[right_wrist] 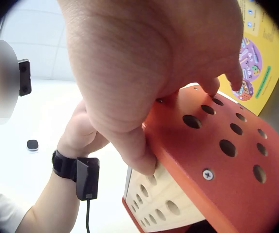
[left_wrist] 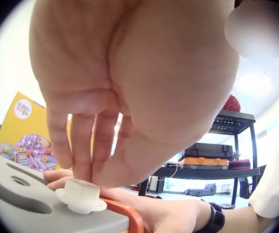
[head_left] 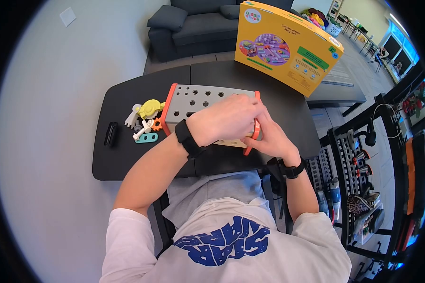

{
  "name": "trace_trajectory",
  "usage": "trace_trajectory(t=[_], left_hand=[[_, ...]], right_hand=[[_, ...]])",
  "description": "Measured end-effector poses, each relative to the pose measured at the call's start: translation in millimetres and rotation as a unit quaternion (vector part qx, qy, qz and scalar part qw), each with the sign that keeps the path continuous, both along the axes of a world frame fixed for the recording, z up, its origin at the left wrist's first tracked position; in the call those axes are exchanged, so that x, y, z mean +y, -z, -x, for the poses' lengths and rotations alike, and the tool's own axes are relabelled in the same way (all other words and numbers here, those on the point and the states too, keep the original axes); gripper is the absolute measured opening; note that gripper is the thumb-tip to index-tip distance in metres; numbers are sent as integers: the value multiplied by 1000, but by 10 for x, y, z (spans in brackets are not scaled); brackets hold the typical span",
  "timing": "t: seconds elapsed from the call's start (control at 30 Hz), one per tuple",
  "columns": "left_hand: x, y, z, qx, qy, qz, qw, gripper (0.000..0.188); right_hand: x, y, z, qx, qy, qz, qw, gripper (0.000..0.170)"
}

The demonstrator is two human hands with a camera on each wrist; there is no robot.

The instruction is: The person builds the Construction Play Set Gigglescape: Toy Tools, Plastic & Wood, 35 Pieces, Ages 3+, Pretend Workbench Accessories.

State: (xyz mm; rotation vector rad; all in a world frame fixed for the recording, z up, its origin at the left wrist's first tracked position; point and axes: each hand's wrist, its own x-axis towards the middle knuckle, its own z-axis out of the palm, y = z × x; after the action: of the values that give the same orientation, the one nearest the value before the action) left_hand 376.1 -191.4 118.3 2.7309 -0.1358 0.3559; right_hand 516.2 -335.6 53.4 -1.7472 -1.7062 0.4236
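A toy workbench box (head_left: 216, 96) with a grey holed top, orange-red end panels and a pale wooden side lies across the table. My left hand (head_left: 231, 120) arches over its right end. In the left wrist view its thumb and fingertips pinch at a white flanged plastic bolt (left_wrist: 82, 195) on the grey top, near the orange edge. My right hand (head_left: 275, 137) grips the same end of the box; the right wrist view has its thumb against the wooden side (right_wrist: 171, 204) and its fingers over the orange-red end panel (right_wrist: 236, 145).
Left of the box lie a yellow toy saw piece (head_left: 151, 108), an orange gear (head_left: 157, 124), a teal strip with holes (head_left: 147, 137) and several white and grey pieces. Farther left is a black case-like object (head_left: 111, 134). A yellow packaging box (head_left: 288, 47) stands at the back right.
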Motion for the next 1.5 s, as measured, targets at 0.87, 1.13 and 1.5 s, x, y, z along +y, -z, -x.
trace_trajectory(t=[0.87,1.13,1.5], left_hand=[[-16,3,36,46,-44,-12,998,21],[13,-7,21,-14,60,-24,998,15],[-44,-26,23,73,-91,-43,992,21]], right_hand=[[5,-47,38,25,1,-23,999,75],[24,44,-4,7,-1,-35,999,79],[10,-41,44,15,0,-39,999,78]])
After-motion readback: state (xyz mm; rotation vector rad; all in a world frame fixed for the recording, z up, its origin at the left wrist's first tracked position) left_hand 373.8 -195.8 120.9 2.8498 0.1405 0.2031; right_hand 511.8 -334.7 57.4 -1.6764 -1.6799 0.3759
